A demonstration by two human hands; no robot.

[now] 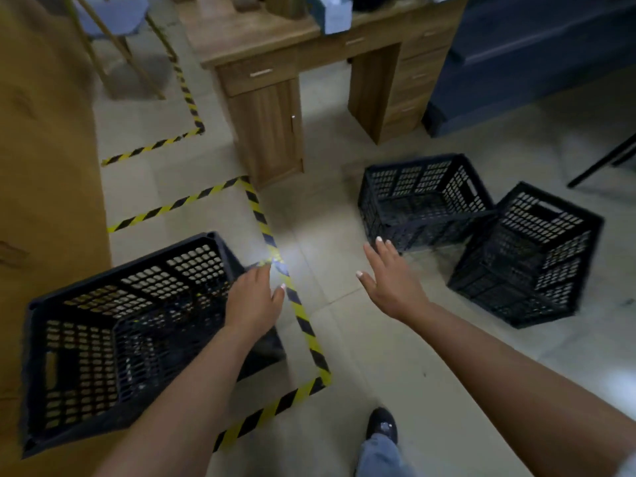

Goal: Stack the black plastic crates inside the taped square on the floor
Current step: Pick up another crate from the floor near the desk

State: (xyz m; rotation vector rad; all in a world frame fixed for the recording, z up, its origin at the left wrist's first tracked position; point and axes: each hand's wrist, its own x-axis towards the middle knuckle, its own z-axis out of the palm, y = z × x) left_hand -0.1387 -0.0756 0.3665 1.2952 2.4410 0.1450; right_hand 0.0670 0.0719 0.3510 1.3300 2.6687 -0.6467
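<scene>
Both hands are out in front of the person, fingers straight and holding nothing. The left hand (pixel 254 297) hangs palm down over the right-hand rim of a black plastic crate (pixel 113 325), fingers together and thumb out to the side; whether it touches the rim I cannot tell. That crate sits on the floor (pixel 344 339) inside the taped square (pixel 303 318) of yellow-and-black hazard tape, whose right edge runs just past the fingertips of the left hand and whose near corner lies below the wrist. The crate may be more than one nested together, but the mesh is too dark to say.

The right hand (pixel 392 280) is spread a little wider, fingers loosely extended, held in the air and touching nothing. Just beyond its fingertips stands a second black crate (pixel 423 204), outside the tape. To the right of that hand and farther off is a third black crate (pixel 526 256), tilted, its corner up against the second one.

Beyond both hands stands a wooden desk (pixel 268 98) with drawers. A dark shoe (pixel 382 425) and a jeans leg show below the right forearm. A second strip of hazard tape (pixel 189 98) lies farther off beyond the left hand.

No readable writing or brand shows on the crates.
</scene>
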